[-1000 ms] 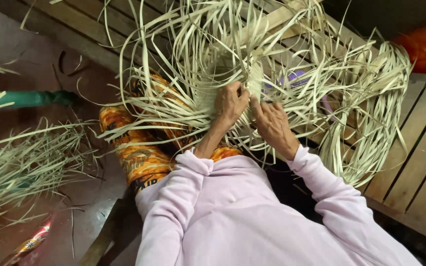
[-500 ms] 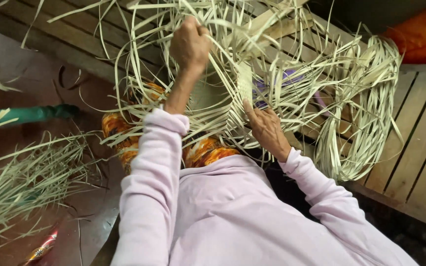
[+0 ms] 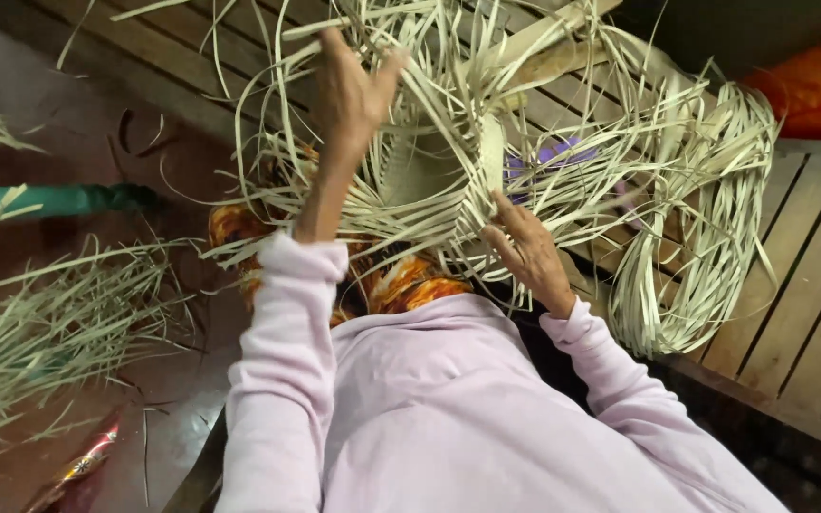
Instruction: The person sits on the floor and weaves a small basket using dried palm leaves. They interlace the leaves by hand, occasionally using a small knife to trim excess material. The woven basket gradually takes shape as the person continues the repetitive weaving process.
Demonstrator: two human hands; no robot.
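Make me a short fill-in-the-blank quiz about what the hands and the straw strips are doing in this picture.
1. The left hand is raised, pulling pale ____ upward.
2. The right hand rests on the half-woven ____ work.
3. Both sleeves are pale ____.
4. The bench is made of wooden ____.

Missing words: strips; straw; pink; slats

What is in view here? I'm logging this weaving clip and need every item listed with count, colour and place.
woven strip work: one, pale straw, centre, loose ends fanning out
looped strip bundle: one, pale, right
loose strips: one pile, pale green, left floor
green pole: one, left
slatted bench: one, brown wood, right
patterned cloth: orange, lap
left hand: raised, pulling strips
right hand: pressing the weave
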